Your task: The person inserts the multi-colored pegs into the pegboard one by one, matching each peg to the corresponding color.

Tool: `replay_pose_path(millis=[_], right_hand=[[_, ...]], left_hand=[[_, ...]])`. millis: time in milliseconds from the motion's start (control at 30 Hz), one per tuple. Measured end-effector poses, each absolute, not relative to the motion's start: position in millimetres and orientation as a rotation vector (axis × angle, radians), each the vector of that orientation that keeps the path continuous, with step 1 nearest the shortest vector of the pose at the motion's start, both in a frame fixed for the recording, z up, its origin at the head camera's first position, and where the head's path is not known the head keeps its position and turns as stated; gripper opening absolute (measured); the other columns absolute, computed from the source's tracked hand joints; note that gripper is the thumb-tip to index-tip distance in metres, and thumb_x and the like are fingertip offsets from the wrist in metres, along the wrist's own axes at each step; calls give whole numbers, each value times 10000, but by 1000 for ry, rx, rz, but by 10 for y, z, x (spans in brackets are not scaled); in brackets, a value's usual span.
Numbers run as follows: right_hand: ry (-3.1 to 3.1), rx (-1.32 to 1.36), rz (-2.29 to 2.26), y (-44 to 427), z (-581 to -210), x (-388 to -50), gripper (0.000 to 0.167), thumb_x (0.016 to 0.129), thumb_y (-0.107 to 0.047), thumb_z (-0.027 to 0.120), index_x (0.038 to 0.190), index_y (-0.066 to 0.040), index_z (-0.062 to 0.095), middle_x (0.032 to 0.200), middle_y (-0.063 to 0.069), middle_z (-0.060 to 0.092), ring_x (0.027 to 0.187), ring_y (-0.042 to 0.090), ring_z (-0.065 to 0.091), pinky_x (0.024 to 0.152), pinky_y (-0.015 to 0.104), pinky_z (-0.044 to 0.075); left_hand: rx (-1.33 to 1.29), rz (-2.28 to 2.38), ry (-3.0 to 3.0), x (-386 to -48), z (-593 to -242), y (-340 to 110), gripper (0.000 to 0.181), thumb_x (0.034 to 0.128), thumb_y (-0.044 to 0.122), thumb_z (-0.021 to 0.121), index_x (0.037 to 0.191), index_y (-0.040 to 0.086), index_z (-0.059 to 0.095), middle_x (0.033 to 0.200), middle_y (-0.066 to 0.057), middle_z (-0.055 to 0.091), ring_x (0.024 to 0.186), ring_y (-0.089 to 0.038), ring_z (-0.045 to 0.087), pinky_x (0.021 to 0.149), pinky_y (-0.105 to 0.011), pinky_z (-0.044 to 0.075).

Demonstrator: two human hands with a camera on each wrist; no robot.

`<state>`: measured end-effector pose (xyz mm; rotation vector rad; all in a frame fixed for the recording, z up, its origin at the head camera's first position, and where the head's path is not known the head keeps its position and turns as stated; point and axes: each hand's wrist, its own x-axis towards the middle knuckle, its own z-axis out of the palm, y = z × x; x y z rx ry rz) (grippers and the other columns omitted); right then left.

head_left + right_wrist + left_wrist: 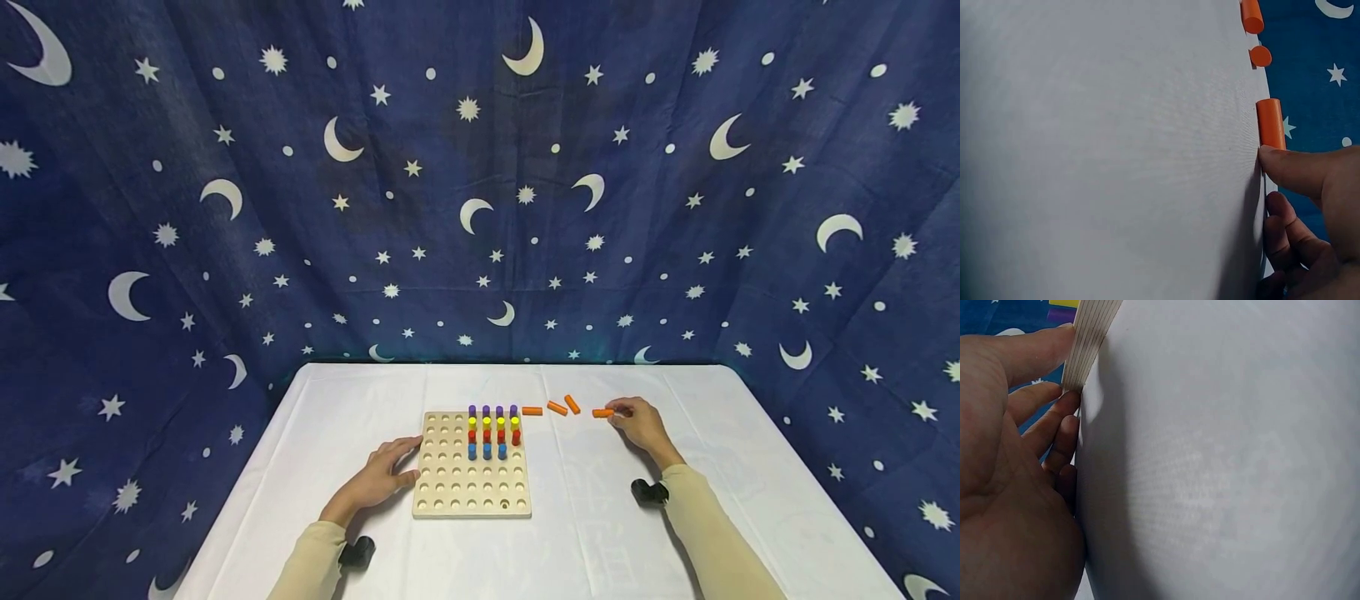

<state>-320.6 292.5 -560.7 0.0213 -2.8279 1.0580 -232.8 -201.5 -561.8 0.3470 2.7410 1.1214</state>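
Observation:
A wooden pegboard [472, 487] lies on the table, with upright purple pegs [486, 411], yellow pegs [487, 423] and red pegs [487, 436] in rows. Three blue pegs [487, 451] stand in the row nearer the person. My left hand [381, 475] rests on the table, its fingertips touching the board's left edge. To the right of the board, my right hand [641, 423] pinches one end of an orange peg [1270, 125] lying at table level. Three loose orange pegs [557, 408] lie between that hand and the board.
A white cloth [585, 517] covers the table. Behind it hangs a dark blue curtain [435, 208] with moons and stars. Each wrist wears a black camera mount, seen on the left [357, 552] and the right [649, 492].

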Motion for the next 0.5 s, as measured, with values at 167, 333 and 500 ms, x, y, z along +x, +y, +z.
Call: replay_pose_path(millis=[167,333,500], right_hand=[[-2835,-7,1092,2901,-5590,-3150,215,863,-76,710,1073,-29,717,1061,203,694,974,341,631,879,505,499],[-2823,-46,1134,2867,-5589,-3123,208,889,-98,698,1090,-50,709,989,128,715,881,234,635,798,398,506],[-2780,-40,1158,2847,-5581,-3081,192,872,-120,715,1050,-50,724,893,68,707,786,127,606,736,282,477]], left_hand=[[356,1126,2739,-2327,-5622,-2016,607,903,310,682,1460,180,477,1504,-73,475,1408,-331,377,1165,-607,245],[357,1124,2743,-2333,-5632,-2027,608,900,317,683,1457,181,482,1504,-68,476,1411,-337,373,1166,-613,240],[353,1136,2742,-2341,-5631,-2019,605,894,298,692,1452,183,490,1501,-59,482,1409,-327,377,1164,-610,249]])
